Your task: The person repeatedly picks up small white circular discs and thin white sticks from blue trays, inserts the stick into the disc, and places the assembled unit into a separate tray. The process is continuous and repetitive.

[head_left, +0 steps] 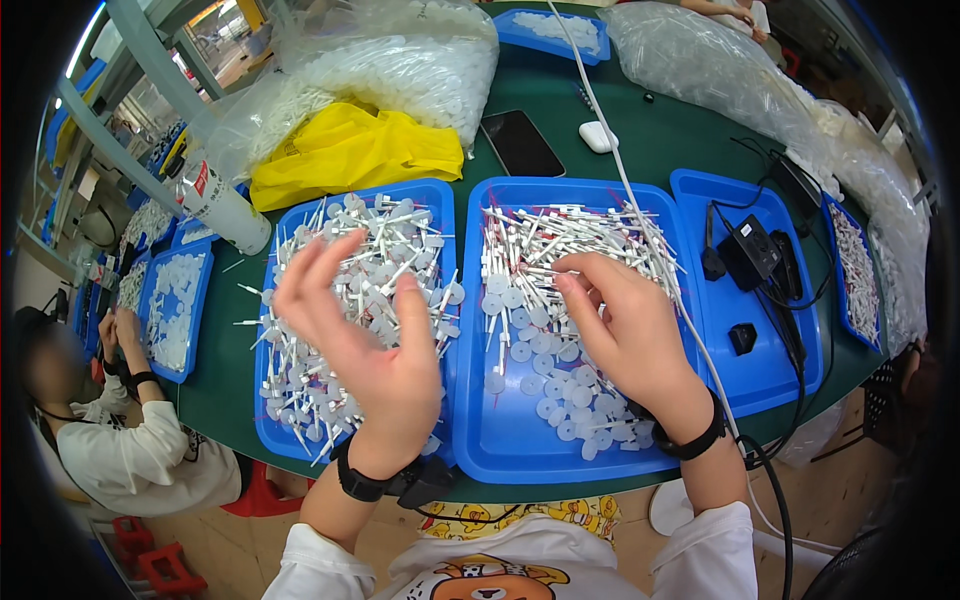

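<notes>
My left hand [375,360] hovers over the left blue tray [446,195], its fingers spread and nothing between them. That tray is heaped with thin white sticks fitted with round translucent discs [345,385]. Above the middle blue tray [490,428], my right hand [635,335] is closed, thumb and forefinger together at the pile's edge. Whatever sits in that pinch is too small to make out. White sticks with thin red parts [545,235] fill this tray's far half. Loose translucent discs [580,395] lie in its nearer half, partly behind my right hand.
A third blue tray [740,372] at right holds a black power adapter [750,250] and cables. A pale cable [625,185] crosses the middle tray. Beyond lie a yellow bag [355,155], a phone [522,143] and a white case [598,137]. A co-worker [135,440] sits at left.
</notes>
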Motion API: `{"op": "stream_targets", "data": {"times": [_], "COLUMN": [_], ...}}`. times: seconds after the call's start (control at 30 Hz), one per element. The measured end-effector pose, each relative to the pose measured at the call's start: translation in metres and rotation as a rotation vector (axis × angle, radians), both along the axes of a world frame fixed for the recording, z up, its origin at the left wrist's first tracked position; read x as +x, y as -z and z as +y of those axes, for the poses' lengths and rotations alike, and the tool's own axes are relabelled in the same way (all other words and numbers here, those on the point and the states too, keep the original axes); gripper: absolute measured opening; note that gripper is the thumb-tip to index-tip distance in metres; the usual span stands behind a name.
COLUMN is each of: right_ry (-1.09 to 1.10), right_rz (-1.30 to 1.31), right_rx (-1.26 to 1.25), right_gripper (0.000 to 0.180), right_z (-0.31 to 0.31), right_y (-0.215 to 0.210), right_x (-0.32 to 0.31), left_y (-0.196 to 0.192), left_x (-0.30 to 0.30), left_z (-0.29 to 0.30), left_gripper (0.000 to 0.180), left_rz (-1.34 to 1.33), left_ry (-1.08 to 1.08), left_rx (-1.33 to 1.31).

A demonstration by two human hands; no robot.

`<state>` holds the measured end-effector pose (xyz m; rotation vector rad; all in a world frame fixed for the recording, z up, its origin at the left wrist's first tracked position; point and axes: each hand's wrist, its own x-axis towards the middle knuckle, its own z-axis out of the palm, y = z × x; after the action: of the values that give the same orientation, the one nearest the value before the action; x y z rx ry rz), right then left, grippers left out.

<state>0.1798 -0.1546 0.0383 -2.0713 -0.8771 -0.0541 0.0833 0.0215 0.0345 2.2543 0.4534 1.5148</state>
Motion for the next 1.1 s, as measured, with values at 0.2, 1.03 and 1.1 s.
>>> {"op": "stream_targets", "data": {"times": [0.2, 1.03, 1.1], "right_ry": [0.008, -0.021, -0.006], "right_rz": [-0.056, -0.088, -0.114], "right_rx": [-0.027, -0.111, -0.009], "right_gripper": [0.011, 0.011, 0.011], "right_z": [-0.002, -0.004, -0.003], "right_y": [0.009, 0.01, 0.008], "right_x": [0.005, 0.006, 0.006], "left_y": [0.021, 0.002, -0.002], "left_x": [-0.002, -0.004, -0.003], "left_z": [0.002, -0.004, -0.006], "left_gripper": [0.04, 0.032, 0.031], "left_rz": [0.846, 0.845, 0.754], "left_ry": [0.745, 0.902, 0.901], "left_rx": [-0.029, -0.179, -0.373]}}
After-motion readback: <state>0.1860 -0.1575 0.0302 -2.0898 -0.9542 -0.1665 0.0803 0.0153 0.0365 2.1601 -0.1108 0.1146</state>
